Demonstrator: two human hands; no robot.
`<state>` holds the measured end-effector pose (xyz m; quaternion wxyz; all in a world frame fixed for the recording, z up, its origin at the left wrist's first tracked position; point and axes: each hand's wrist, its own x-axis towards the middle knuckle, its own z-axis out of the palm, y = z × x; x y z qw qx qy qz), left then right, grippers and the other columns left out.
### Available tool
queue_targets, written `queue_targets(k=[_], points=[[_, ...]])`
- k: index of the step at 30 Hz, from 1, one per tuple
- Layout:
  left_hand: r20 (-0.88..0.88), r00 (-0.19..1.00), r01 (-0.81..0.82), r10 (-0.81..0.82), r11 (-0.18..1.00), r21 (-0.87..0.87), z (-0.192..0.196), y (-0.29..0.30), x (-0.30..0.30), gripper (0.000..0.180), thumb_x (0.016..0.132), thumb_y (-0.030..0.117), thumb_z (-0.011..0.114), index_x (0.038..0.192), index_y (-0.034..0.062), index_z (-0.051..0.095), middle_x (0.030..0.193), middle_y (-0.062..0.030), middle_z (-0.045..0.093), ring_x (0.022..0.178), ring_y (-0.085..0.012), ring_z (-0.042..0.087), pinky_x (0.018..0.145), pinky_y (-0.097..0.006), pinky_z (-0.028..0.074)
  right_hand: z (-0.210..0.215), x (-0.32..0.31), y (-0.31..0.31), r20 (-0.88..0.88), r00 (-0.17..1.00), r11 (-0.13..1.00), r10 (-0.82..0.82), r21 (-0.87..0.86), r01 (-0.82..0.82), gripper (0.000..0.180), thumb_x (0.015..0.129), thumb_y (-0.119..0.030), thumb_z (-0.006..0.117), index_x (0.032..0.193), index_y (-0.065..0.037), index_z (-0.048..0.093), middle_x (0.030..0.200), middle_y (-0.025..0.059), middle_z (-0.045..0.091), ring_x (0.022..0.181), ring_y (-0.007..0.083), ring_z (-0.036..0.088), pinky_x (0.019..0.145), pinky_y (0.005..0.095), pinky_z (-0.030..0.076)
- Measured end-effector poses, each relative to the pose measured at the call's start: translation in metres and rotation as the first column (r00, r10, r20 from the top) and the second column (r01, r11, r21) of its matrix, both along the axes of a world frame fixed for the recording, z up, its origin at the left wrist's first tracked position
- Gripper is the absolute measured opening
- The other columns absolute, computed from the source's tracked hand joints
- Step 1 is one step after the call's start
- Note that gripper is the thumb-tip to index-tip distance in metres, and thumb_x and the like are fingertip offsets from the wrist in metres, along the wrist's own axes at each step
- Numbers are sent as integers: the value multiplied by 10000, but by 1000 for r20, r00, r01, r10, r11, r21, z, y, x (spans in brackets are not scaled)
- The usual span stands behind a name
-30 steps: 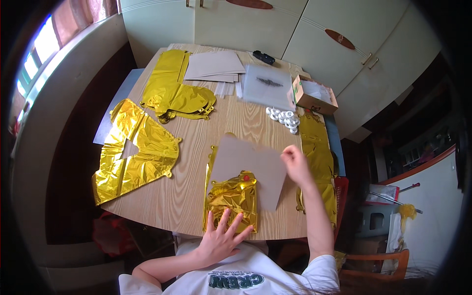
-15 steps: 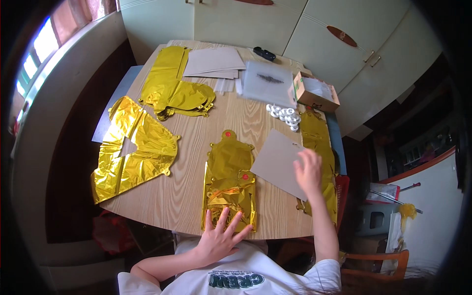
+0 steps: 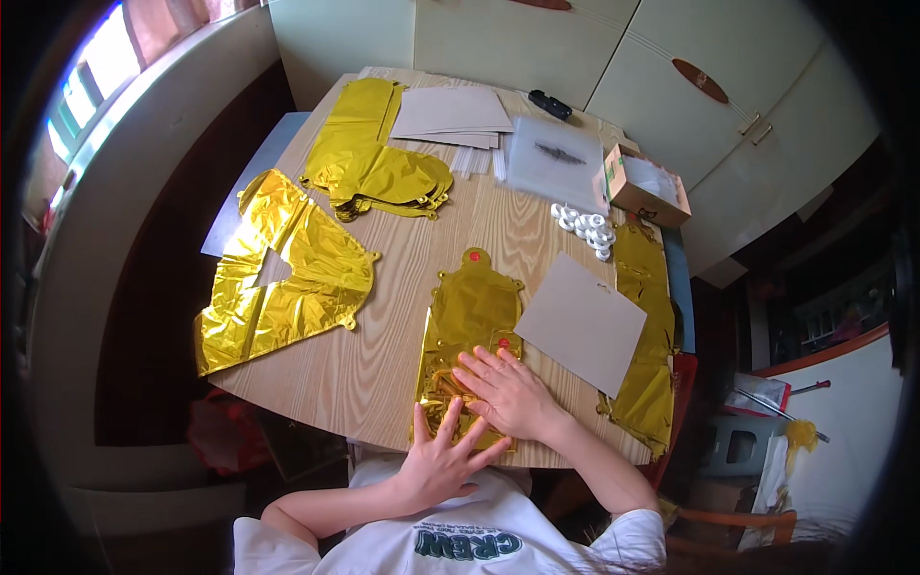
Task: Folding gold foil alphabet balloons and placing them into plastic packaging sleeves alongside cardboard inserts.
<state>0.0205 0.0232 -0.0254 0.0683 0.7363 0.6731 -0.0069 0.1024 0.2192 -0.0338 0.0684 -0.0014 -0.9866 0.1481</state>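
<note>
- Long, shiny gold foil sheet (image 3: 474,305), red-dotted, small tabs along its edges, lying flat
- Crinkled end by the near edge of the pale wooden desk (image 3: 383,374)

L hand (image 3: 441,464) & R hand (image 3: 515,397) hide pt. of gold foil (image 3: 471,307) near end. From here, can't ID white stuff (image 3: 649,176) in carton (image 3: 663,208). Cabinet doors (image 3: 517,57) cut off up top.

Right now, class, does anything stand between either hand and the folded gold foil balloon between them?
Nothing visible does: the left hand and right hand both rest directly on the folded gold foil balloon. The cardboard sheet lies to its right.
</note>
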Motion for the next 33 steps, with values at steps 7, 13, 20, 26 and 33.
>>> queue_targets(k=[7, 13, 20, 26, 33], points=[[-22, 999, -26, 26, 1000, 0, 2, -1, 1, 1035, 624, 688, 728, 1511, 460, 246, 1550, -48, 299, 1409, -497, 215, 917, -844, 244, -3, -13, 9, 133, 990, 994, 39, 98, -52, 562, 988, -481, 442, 1504, -268, 379, 1557, 43, 364, 1451, 281, 293, 1182, 520, 198], [-34, 999, -19, 18, 1000, -12, 6, 0, 0, 1041, 623, 683, 731, 1514, 454, 244, 1575, -49, 265, 1405, -503, 220, 919, -845, 239, -6, -26, 15, 99, 995, 990, 25, 132, -38, 545, 986, -515, 429, 1493, -318, 393, 1565, 33, 350, 1449, 323, 290, 1170, 562, 197], [-28, 999, -27, 26, 999, -34, 5, 0, 2, 1028, 618, 696, 730, 1503, 459, 263, 1577, -51, 261, 1410, -529, 162, 929, -869, 174, -10, -48, 28, 19, 1000, 980, 24, 196, -28, 578, 977, -520, 447, 1507, -306, 361, 1562, 42, 353, 1455, 323, 277, 1168, 580, 188], [-11, 999, -35, 35, 999, 0, 2, 0, 3, 1014, 616, 684, 740, 1497, 448, 296, 1574, -54, 271, 1417, -542, 129, 934, -877, 138, -11, -63, 49, -77, 997, 971, 28, 239, -9, 545, 977, -470, 483, 1482, -278, 411, 1546, 42, 380, 1450, 306, 293, 1177, 567, 172], [28, 998, -51, 51, 999, 2, 7, 0, 3, 982, 630, 628, 761, 1487, 438, 323, 1564, -47, 284, 1408, -520, 185, 931, -865, 197, -8, -65, 60, -348, 936, 980, -61, 157, 122, 417, 892, -364, 631, 1250, -151, 607, 1309, 40, 556, 1274, 231, 466, 1086, 483, 305]])
